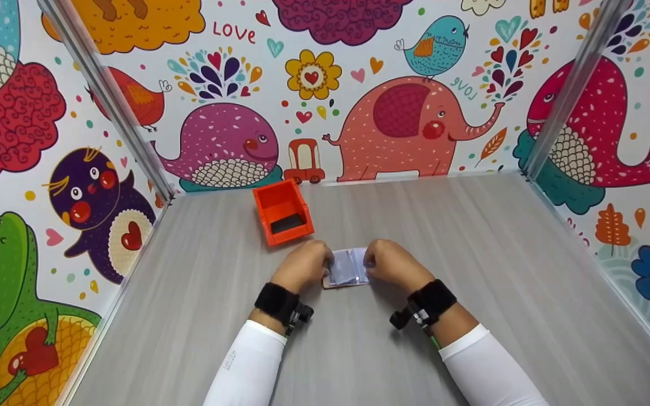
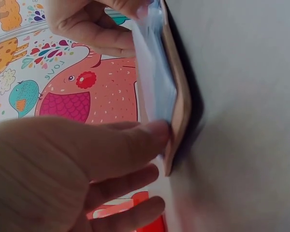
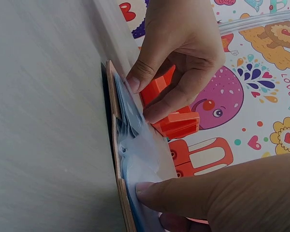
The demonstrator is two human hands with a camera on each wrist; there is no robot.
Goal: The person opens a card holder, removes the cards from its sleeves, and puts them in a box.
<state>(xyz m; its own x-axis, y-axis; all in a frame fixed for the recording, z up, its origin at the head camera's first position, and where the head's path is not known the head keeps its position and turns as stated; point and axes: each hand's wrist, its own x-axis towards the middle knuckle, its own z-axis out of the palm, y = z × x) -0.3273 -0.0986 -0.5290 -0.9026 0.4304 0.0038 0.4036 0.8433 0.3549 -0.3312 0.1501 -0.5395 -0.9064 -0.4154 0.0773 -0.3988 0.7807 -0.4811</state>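
A small card holder point(image 1: 347, 267) lies spread out on the table, its clear plastic sleeves point(image 3: 142, 150) fanned over a tan-brown cover point(image 2: 182, 104). From the left, my left hand point(image 1: 304, 264) pinches its edge; the thumb point(image 2: 152, 135) is on the sleeve side. My right hand point(image 1: 397, 266) holds the opposite side, with the thumb point(image 3: 152, 192) pressed on a clear sleeve and fingers curled behind. Both wrists wear black straps with small cameras. What the sleeves contain cannot be made out.
An orange plastic bin point(image 1: 291, 235) stands behind my left hand, with a flat dark piece point(image 1: 286, 224) inside. The grey wood-grain table point(image 1: 359, 349) is bounded by walls with cartoon animals. Metal corner posts point(image 1: 573, 90) rise at the back left and right.
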